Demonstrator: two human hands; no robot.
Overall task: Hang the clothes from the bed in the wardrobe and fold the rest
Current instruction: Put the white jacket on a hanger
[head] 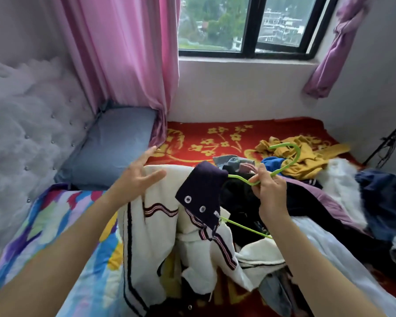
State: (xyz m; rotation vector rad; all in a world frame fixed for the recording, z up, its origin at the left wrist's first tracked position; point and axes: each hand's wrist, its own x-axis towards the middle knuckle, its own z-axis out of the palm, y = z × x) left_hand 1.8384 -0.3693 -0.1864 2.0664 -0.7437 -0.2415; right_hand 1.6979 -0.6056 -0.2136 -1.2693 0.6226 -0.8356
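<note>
— What does the right hand (271, 193) hold?
— A green hanger (240, 180). Its fingers (263, 173) are clamped on the neck, just under the hook. The hook sticks up, toward the far side of the bed (62, 225).

— And the left hand (140, 177)?
— It holds nothing. Its fingers (148, 155) are straight and spread apart. It looks a bit blurry. It is at the top edge of the jacket (151, 229). I cannot tell if it touches it.

— Where is the jacket?
— In the middle, between the two arms. It is white with dark stripes. Its dark collar (204, 191) lies over the left end of the hanger. The collar has round shiny snaps. The rest of the jacket hangs down in folds onto the bed.

— What else is on the bed?
— A pile of clothes, behind the right hand and to its right. There is a yellow top (306, 156) and a blue thing (273, 162) touching it. Near them is something white and fluffy (341, 179). Black clothes (240, 202) lie under the hanger.

— And under it all?
— A red blanket (215, 143) with yellow flowers. A grey-blue pillow (114, 145) lies at the far left. A pink curtain (128, 53) hangs down to the pillow's corner. The window (249, 24) is above the bed.
</note>
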